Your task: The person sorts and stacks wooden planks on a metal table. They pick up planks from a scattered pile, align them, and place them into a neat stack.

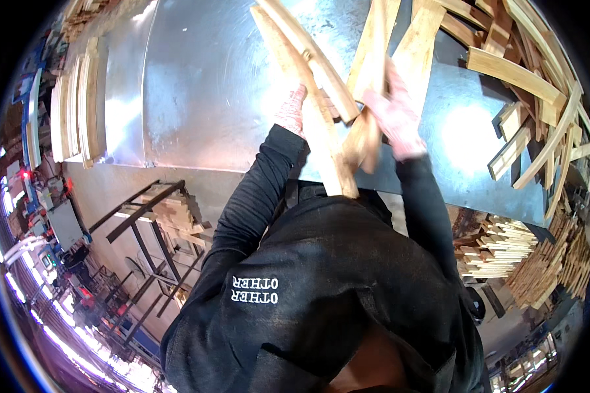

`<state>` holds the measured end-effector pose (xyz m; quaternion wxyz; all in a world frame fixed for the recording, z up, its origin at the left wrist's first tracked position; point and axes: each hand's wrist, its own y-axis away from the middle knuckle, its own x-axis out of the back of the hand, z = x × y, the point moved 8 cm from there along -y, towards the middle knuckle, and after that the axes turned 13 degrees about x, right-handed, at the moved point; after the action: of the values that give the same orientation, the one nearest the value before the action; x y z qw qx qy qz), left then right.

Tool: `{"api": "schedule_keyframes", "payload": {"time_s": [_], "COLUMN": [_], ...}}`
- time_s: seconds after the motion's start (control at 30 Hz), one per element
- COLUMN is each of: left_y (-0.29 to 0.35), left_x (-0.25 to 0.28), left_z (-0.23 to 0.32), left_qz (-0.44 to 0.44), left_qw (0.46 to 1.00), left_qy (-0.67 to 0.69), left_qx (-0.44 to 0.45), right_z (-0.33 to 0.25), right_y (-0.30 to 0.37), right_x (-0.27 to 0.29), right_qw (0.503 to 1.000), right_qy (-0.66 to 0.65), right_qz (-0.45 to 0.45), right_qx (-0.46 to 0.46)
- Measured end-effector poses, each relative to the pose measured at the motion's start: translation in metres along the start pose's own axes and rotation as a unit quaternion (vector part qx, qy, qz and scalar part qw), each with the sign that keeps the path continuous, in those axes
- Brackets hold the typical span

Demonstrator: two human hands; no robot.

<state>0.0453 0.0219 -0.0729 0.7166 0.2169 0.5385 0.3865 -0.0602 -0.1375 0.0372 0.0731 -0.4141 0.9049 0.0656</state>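
Note:
My left hand (292, 110), in a pale pinkish work glove, grips a long, slightly curved wooden slat (322, 134) by its left side; part of the fingers is hidden behind it. The slat slants from the far side of the metal table down to my body. A second wooden slat (321, 62) lies slanted along its right side. My right hand (398, 116), in the same kind of glove, is closed round a narrow wooden slat (377, 56), whose near end is blurred. Wider wooden slats (421, 49) lie on the table just beyond and beside that hand.
The metal table (203, 98) spans the space before me. Stacked slats (78, 105) stand at its left end. Loose curved wooden pieces (514, 75) are heaped on the right. Below the table are a dark metal frame (147, 229) at left and piled wood strips (498, 245) at right.

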Motion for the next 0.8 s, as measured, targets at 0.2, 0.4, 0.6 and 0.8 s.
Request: {"api": "schedule_keyframes", "payload": {"time_s": [0.2, 0.4, 0.6, 0.8], "left_y": [0.050, 0.051, 0.042, 0.043], "left_x": [-0.014, 0.052, 0.067, 0.082], "left_z": [-0.050, -0.034, 0.064, 0.063], "left_qz": [-0.174, 0.068, 0.140, 0.137], "left_qw": [0.924, 0.993, 0.979, 0.987], "left_qy": [0.272, 0.089, -0.142, -0.012], "left_qx": [0.205, 0.043, -0.051, -0.087], "right_z": [0.051, 0.048, 0.055, 0.024], "right_y": [-0.050, -0.053, -0.039, -0.011], "right_x": [-0.054, -0.050, -0.010, -0.016], "right_qw": [0.812, 0.888, 0.978, 0.989], "right_qy": [0.566, 0.426, 0.141, 0.111], "right_qz": [-0.142, -0.171, -0.125, -0.029], "right_qx": [-0.003, -0.030, -0.085, -0.092]}}
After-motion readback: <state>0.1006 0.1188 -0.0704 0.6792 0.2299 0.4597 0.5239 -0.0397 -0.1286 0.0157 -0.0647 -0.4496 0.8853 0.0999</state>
